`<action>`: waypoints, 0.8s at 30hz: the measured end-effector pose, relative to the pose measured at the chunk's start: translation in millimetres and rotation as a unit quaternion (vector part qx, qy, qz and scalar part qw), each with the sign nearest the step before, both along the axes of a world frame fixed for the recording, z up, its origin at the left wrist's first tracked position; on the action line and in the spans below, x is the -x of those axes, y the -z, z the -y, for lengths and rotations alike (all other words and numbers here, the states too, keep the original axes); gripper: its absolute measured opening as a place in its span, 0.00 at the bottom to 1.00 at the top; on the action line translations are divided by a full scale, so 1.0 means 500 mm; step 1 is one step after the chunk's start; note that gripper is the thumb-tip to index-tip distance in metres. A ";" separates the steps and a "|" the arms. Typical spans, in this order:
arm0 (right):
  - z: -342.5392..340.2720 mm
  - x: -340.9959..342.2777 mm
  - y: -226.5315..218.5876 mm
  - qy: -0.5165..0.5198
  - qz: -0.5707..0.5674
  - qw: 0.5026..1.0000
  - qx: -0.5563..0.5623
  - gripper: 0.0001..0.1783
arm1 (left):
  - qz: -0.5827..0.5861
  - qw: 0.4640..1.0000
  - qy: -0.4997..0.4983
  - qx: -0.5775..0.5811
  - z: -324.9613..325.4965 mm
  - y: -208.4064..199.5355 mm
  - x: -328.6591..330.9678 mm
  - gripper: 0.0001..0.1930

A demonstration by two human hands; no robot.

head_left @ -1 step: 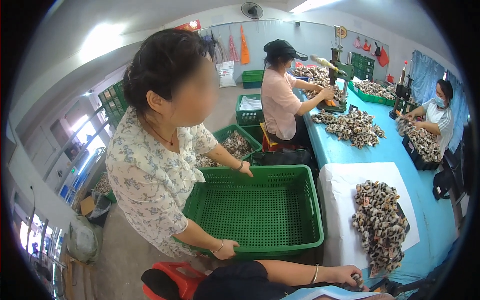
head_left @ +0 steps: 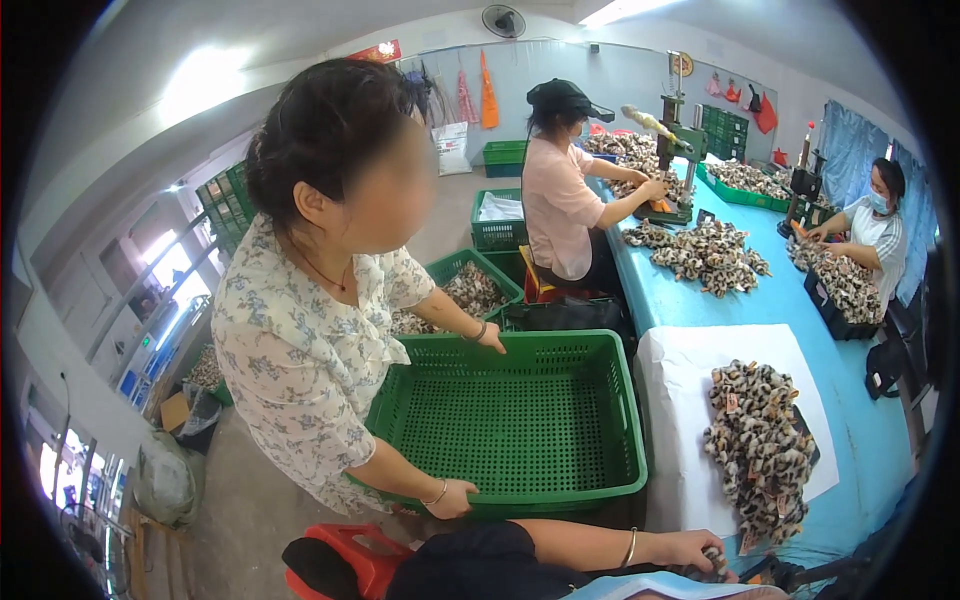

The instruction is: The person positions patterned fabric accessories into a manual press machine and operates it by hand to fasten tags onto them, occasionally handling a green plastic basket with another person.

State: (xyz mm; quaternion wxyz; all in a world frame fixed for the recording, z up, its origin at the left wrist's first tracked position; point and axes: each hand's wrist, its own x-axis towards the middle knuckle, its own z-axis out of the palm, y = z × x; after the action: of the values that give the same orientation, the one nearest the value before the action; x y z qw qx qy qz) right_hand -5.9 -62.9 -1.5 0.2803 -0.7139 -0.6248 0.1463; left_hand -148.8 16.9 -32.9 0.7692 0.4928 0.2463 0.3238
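Note:
At the bottom edge, my left hand [head_left: 695,552] is closed round a small furry spotted plush piece [head_left: 714,565], its fingers partly hidden. A heap of similar brown, white and black plush pieces [head_left: 757,440] with small tags lies just beyond this hand, on a white sheet [head_left: 680,400] over the blue table. My right hand is outside the picture. To the left of the sheet, a co-worker in a flowered blouse grips the rim of a large green plastic crate [head_left: 625,440] with both hands. No pieces lie inside the crate.
A red plastic stool [head_left: 365,562] stands at the bottom left. Two people work along the blue table [head_left: 860,400], one at a green press [head_left: 682,150]. More plush heaps [head_left: 710,255] lie there. Filled crates [head_left: 475,285] stand behind the co-worker.
At the far right, the seated co-worker's hands have shifted, and the furry piece held up there is lower or out of sight. My left hand and the green crate look unmoved.

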 end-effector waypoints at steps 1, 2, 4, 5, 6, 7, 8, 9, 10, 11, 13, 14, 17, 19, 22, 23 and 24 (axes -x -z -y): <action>-0.003 0.003 -0.002 -0.003 -0.002 1.000 0.002 0.20 | 0.002 1.000 0.003 0.007 -0.001 0.002 0.003 0.12; -0.008 0.009 -0.008 -0.004 0.038 0.999 0.015 0.19 | 0.000 1.000 -0.002 0.010 -0.001 0.004 0.007 0.12; 0.001 0.005 -0.014 0.016 0.081 0.996 0.017 0.19 | 0.000 1.000 0.009 -0.005 -0.001 -0.010 0.001 0.12; 0.005 0.002 -0.011 0.016 0.036 0.999 -0.006 0.19 | 0.002 1.000 0.017 -0.010 -0.001 -0.011 -0.005 0.12; 0.001 0.004 -0.005 0.005 -0.014 1.000 -0.024 0.18 | 0.007 1.000 0.023 -0.012 -0.003 -0.008 0.000 0.12; -0.001 -0.002 0.003 0.003 -0.016 1.000 -0.025 0.18 | 0.012 0.999 0.029 -0.015 -0.005 -0.007 0.004 0.12; -0.002 -0.012 0.014 -0.025 -0.030 0.999 -0.017 0.18 | 0.010 0.999 0.028 -0.017 -0.004 -0.006 0.005 0.12; -0.005 -0.019 0.021 -0.054 -0.043 0.998 -0.008 0.18 | 0.002 1.000 0.025 -0.011 0.001 -0.011 0.006 0.12; -0.010 -0.023 0.026 -0.056 -0.044 0.997 -0.010 0.18 | -0.006 1.000 0.023 -0.005 0.002 -0.014 0.007 0.12; -0.014 -0.026 0.028 -0.075 -0.048 0.996 -0.011 0.17 | -0.007 1.000 0.022 -0.007 -0.001 -0.014 0.009 0.12; -0.014 -0.018 0.003 -0.098 -0.050 0.994 -0.011 0.17 | -0.016 0.999 0.018 -0.024 0.002 -0.013 0.010 0.12; -0.015 -0.014 -0.017 -0.112 -0.073 0.990 0.031 0.16 | -0.016 0.999 0.015 -0.024 0.002 -0.013 0.011 0.12; -0.010 -0.010 -0.025 -0.140 -0.104 0.985 0.019 0.16 | -0.005 0.999 0.026 -0.022 0.005 -0.021 0.011 0.12; -0.004 -0.014 -0.004 -0.154 -0.111 0.981 -0.033 0.16 | 0.011 0.999 0.034 -0.009 0.007 -0.023 0.008 0.12; 0.001 -0.028 0.035 -0.079 -0.089 0.992 -0.047 0.16 | 0.028 1.000 -0.001 -0.009 0.010 -0.015 -0.002 0.10; -0.002 -0.036 0.042 -0.117 -0.126 0.984 -0.055 0.17 | 0.028 1.000 0.000 -0.008 0.010 -0.011 -0.003 0.10; -0.004 -0.036 0.042 -0.155 -0.163 0.972 -0.064 0.18 | 0.028 1.000 0.003 -0.014 0.010 -0.010 -0.002 0.10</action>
State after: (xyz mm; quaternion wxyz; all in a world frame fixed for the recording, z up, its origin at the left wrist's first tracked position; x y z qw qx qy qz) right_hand 12.2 -60.7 -22.5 0.3972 -0.5556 -0.6816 0.2624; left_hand -148.0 12.0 -27.7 0.7699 0.4950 0.2184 0.3385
